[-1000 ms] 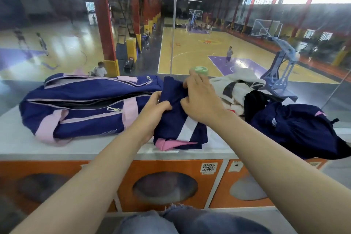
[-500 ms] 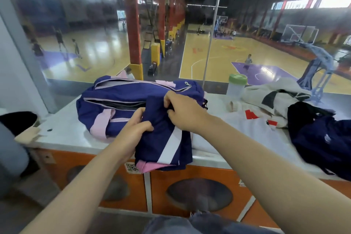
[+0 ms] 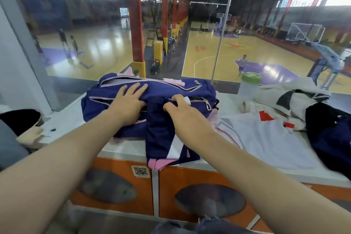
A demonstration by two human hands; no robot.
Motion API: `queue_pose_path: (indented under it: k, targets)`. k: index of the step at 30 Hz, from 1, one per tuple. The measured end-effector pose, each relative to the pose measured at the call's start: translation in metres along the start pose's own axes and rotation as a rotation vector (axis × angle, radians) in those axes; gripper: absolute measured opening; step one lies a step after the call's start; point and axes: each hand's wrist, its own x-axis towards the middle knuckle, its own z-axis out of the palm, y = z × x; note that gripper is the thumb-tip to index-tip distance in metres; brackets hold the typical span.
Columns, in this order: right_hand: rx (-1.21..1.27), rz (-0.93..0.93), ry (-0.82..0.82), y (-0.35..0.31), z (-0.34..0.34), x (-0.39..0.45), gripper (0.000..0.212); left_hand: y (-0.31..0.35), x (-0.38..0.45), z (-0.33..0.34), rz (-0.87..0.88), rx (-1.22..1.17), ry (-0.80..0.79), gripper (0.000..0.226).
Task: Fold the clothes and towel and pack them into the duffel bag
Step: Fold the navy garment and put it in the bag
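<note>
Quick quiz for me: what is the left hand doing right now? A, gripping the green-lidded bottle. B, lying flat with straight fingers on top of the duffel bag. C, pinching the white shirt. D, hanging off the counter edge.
B: the left hand lies with fingers spread straight on the navy duffel bag, above its open zip, while the right hand grips the folded navy garment.

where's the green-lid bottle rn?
Head view, right of centre: the green-lidded bottle stands on the counter by the glass, between the duffel bag and the crumpled white garment.
</note>
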Motion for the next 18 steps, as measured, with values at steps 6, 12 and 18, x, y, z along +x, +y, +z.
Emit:
queue_pose_path:
  k: [6, 12, 18]
  targets:
    - [-0.009, -0.052, 0.029, 0.002, 0.009, -0.005, 0.044, -0.008, 0.035, -0.023, -0.074, 0.066, 0.174, 0.065]
    - [0.022, -0.145, 0.011, -0.005, 0.011, 0.006, 0.045, -0.029, 0.062, -0.05, 0.033, -0.024, 0.22, 0.066]
    - [0.027, -0.178, -0.023, -0.013, -0.004, 0.078, 0.036, -0.054, 0.077, -0.069, 0.221, -0.022, 0.162, 0.058]
